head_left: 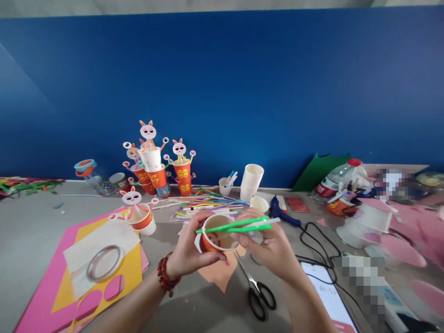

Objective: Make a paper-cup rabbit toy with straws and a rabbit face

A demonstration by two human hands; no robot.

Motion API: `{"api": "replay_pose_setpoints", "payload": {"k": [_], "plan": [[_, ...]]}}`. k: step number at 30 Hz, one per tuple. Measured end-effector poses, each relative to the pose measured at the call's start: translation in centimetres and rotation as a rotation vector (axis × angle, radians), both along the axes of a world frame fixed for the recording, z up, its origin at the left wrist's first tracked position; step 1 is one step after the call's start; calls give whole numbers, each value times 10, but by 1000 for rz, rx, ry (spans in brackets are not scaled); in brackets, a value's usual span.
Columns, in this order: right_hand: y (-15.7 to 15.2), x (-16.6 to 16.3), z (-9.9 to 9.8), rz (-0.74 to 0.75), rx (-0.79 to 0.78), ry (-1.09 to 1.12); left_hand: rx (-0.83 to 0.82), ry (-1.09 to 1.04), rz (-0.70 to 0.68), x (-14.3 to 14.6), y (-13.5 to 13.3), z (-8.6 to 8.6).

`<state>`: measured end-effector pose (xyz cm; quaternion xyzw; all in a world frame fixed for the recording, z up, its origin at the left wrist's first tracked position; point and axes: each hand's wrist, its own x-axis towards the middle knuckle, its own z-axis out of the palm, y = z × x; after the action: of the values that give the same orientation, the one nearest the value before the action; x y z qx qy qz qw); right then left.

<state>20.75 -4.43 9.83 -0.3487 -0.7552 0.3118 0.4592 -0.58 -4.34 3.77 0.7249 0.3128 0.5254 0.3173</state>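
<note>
My left hand (189,252), with a red bead bracelet at the wrist, is wrapped round a small orange paper cup (215,238) held above the grey table. My right hand (268,243) pinches green straws (236,225) that lie across the cup's open mouth, pointing left. Black scissors (256,289) lie on the table just below my hands, beside an orange paper scrap (218,273). A pile of coloured straws (204,206) lies just beyond the cup.
Finished bunny cups (156,166) stand at the back by the blue wall; another (140,215) sits near pink and yellow foam sheets (69,282) with a tape roll (104,262). A white cup stack (251,181), blue glue gun (280,212), phone (328,296), bottle (338,180) and pink foam pieces fill the right.
</note>
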Motion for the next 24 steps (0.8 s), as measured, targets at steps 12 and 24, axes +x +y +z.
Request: {"api": "replay_pose_setpoints", "payload": {"k": [12, 24], "plan": [[-6, -7, -4, -174, 83, -142, 226, 152, 236, 1, -2, 4], [-10, 2, 6, -91, 40, -192, 74, 144, -205, -2, 3, 7]]}}
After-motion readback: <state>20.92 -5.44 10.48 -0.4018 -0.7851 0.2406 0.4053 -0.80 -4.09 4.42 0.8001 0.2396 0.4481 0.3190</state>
